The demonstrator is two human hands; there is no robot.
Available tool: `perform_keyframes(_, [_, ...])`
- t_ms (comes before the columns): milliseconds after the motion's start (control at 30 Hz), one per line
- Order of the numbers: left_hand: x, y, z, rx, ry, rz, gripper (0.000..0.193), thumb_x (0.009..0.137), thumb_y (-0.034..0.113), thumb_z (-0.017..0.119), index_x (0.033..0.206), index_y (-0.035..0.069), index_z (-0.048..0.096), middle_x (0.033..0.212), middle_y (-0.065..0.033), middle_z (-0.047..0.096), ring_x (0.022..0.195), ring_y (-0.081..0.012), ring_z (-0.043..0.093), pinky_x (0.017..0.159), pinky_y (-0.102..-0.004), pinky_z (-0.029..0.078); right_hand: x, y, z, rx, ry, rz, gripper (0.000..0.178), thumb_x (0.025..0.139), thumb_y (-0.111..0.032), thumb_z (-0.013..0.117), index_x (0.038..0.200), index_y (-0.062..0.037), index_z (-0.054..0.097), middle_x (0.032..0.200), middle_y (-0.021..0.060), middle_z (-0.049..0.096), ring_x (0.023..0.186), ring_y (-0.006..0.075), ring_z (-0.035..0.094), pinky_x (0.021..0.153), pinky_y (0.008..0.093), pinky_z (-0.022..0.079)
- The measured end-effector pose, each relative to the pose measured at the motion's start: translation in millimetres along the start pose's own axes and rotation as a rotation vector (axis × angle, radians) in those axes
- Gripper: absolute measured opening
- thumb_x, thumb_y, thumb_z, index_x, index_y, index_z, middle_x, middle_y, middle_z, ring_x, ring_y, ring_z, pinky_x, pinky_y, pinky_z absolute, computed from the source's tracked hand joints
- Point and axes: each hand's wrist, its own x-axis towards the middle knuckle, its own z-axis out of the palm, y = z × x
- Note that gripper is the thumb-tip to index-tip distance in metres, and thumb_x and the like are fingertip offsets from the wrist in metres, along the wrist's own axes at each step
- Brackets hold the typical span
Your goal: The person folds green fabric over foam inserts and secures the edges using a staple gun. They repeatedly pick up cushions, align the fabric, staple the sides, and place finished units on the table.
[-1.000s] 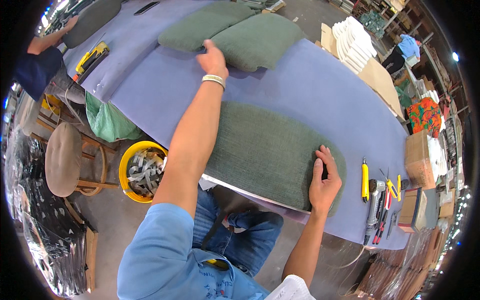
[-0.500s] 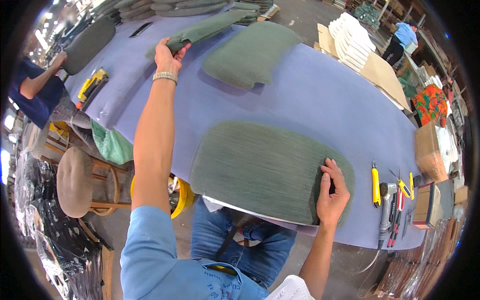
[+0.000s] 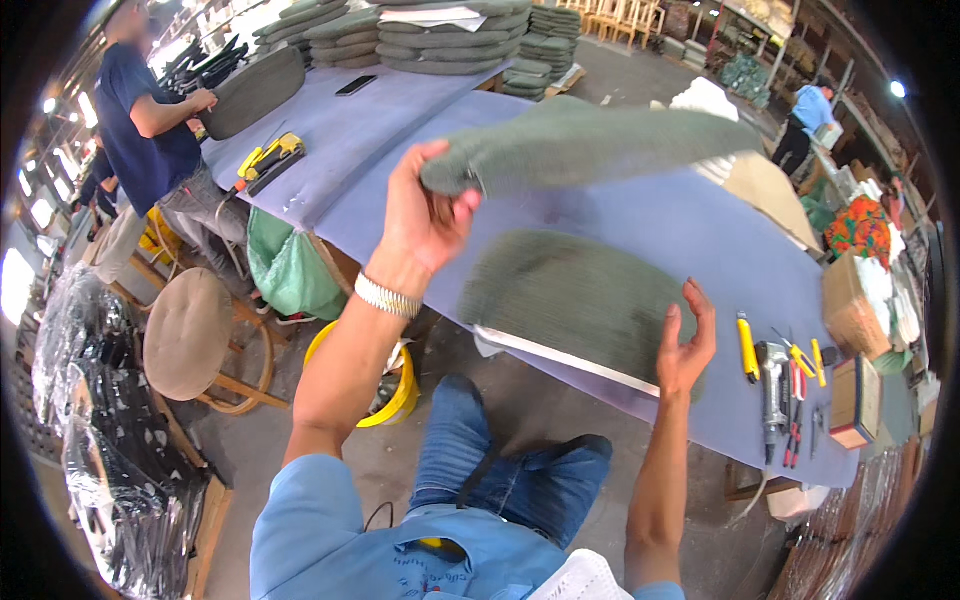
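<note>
My left hand [image 3: 422, 220] grips the near-left end of a grey-green fabric-covered cushion [image 3: 610, 148], held up over the table and blurred by motion. Its far end reaches out to the right. Closer to me, a second grey-green cushion [image 3: 570, 295] lies flat along the table's front edge, with a white strip showing on its near side. My right hand [image 3: 688, 340] is at that cushion's right end, thumb and fingers apart, holding nothing. Whether it touches the fabric I cannot tell. Whatever lies behind the raised cushion is hidden.
On the right of the purple-covered table [image 3: 740, 260] are a yellow cutter [image 3: 747, 347], a grey power tool [image 3: 773, 400], pliers [image 3: 800, 362] and a box [image 3: 855, 400]. Cushion stacks [image 3: 450, 45] stand at the back. A co-worker [image 3: 150, 110] stands left, beyond a stool [image 3: 188, 325] and yellow bucket [image 3: 400, 395].
My left hand has brought its cushion rightward and nearer, over the table. My right hand has loosened from the lying cushion, its fingers now spread. The view has shifted, showing more of the co-worker.
</note>
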Motion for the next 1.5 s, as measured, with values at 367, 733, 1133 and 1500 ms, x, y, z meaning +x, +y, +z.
perform_keyframes(367, [-80.7,-111.2,15.5,0.006,0.090,-0.392,0.027,0.093,0.039,0.068,0.091,0.012,0.067,0.075,-0.0013,0.068,0.050,-0.0108,0.057,0.037,-0.0159,0.044,55.0,-133.0,-32.3,-0.086,-0.626,-0.482,0.057,0.073,-0.011,0.081,0.129,-0.0153,0.069,0.132,0.0099,0.069,0.119,0.0329,0.065,0.104,0.0447,0.049])
perform_keyframes(733, [-74.1,-72.0,-12.8,0.189,-0.185,-0.359,0.059,0.103,0.056,0.050,0.130,0.005,0.063,0.094,-0.0239,0.074,0.058,-0.0150,0.066,0.052,-0.0245,0.056,85.4,-146.9,24.6,-0.006,-0.754,-0.463,0.022,0.077,-0.015,0.077,0.099,-0.0123,0.073,0.090,0.0101,0.074,0.082,0.0353,0.069,0.068,0.0462,0.053])
perform_keyframes(1133, [-62.3,-48.8,-23.9,1.275,0.003,0.550,0.036,0.093,0.014,0.071,0.127,0.001,0.068,0.108,-0.0120,0.074,0.088,-0.0150,0.071,0.081,-0.0296,0.058,102.9,-162.2,83.7,-0.300,-0.815,-0.489,0.027,0.084,-0.033,0.078,0.098,-0.0107,0.077,0.090,0.0155,0.075,0.089,0.0385,0.072,0.076,0.0493,0.057])
perform_keyframes(1500, [-52.5,-35.8,-26.3,1.411,0.026,0.550,0.023,0.089,0.016,0.073,0.105,0.000,0.076,0.087,-0.0091,0.078,0.075,-0.0138,0.074,0.069,-0.0283,0.056,100.6,-161.6,81.2,-0.219,-0.843,-0.455,0.036,0.081,-0.040,0.081,0.096,-0.0082,0.077,0.093,0.0179,0.075,0.091,0.0390,0.073,0.078,0.0483,0.059])
